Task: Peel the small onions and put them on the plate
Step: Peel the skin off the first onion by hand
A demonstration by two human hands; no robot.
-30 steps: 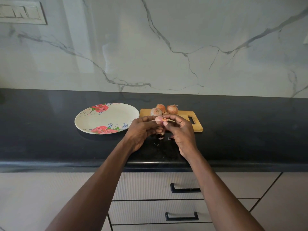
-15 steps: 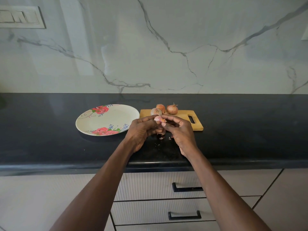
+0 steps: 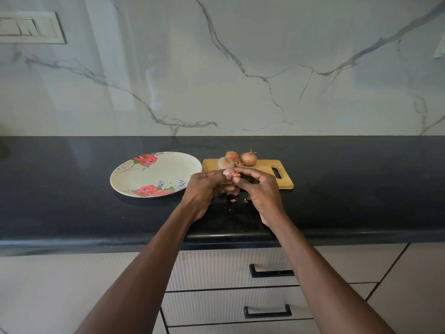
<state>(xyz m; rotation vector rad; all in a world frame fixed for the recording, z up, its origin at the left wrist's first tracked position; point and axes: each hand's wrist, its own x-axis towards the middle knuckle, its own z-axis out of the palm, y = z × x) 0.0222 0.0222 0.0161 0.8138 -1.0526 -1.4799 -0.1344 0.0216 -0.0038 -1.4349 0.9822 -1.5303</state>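
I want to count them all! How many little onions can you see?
4. Three sit on the wooden board: one at its left, one behind it, one to the right. The fourth is held between both hands. None hidden, seemingly.

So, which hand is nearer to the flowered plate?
Left. The left hand is just beside the flowered plate's right rim, holding the onion; the right hand is farther right, before the cutting board.

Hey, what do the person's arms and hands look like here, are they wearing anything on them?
Both forearms are bare as far as the frame shows, with no sleeve visible. The left hand and right hand show no gloves, watch or bracelet; any rings are too small to tell.
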